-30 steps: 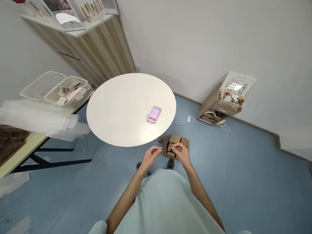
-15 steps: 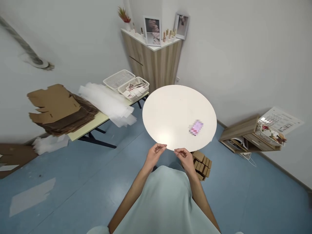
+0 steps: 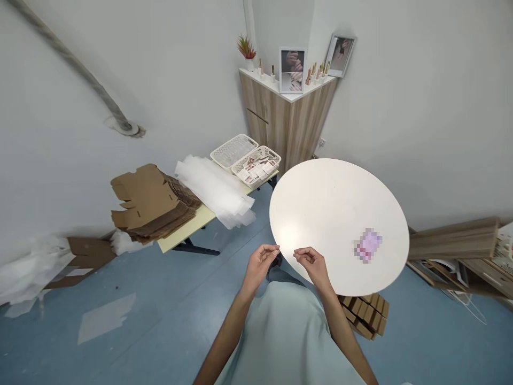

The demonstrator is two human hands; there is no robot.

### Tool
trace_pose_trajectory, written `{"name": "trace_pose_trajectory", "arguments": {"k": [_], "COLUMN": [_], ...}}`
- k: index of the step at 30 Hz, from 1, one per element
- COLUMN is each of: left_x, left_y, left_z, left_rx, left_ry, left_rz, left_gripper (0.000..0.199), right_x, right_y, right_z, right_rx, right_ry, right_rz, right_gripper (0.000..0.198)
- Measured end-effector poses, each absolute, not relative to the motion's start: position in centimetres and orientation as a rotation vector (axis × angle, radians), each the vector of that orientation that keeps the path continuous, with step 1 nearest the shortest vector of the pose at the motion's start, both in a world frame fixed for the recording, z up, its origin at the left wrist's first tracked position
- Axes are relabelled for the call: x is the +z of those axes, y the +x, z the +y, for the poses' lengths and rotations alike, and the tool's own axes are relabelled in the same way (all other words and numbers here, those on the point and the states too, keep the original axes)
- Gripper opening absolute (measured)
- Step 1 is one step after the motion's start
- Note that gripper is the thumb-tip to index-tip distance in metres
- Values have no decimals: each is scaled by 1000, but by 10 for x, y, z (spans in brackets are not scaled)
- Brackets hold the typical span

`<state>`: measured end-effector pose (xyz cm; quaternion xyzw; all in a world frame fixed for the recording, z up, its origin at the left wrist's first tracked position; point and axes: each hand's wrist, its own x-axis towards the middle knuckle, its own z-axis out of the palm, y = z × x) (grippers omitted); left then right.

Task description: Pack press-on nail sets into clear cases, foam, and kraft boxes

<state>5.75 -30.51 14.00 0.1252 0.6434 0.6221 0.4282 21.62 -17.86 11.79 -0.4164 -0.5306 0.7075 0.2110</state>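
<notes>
My left hand (image 3: 259, 263) hovers by the near left edge of the round white table (image 3: 324, 206), its thumb and fingertips drawn together in a pinch. My right hand (image 3: 314, 264) is a short way to its right, over the table's near edge, also pinched. A gap separates the two hands, and I see nothing between the fingers of either. On the right part of the tabletop lies a small pink and purple item (image 3: 367, 246), blurred into blocks, so its kind cannot be told.
On a low yellowish table (image 3: 188, 230) at left are flattened cardboard boxes (image 3: 144, 198), white foam sheets (image 3: 216, 190) and white baskets (image 3: 256, 184). Small brown boxes (image 3: 372, 315) stand below the round table. A corner cabinet (image 3: 288, 128) is behind; a wooden shelf unit (image 3: 452, 240) is at right.
The view has turned left, so the round table and side table appear farther right and lower. Both hands keep their pinched pose, with a slightly smaller gap to the tabletop's left part.
</notes>
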Motion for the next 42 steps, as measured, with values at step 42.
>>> {"name": "trace_pose_trajectory", "arguments": {"k": [42], "left_x": [-11], "left_y": [-386], "left_z": [-6], "left_rx": [216], "left_ry": [1108], "left_rz": [2139], "left_gripper": [27], "right_x": [171], "right_y": [-85], "right_z": [-146], "right_rx": [1345], "right_ry": [-1707], "right_rz": [-915], "right_gripper": [28]}}
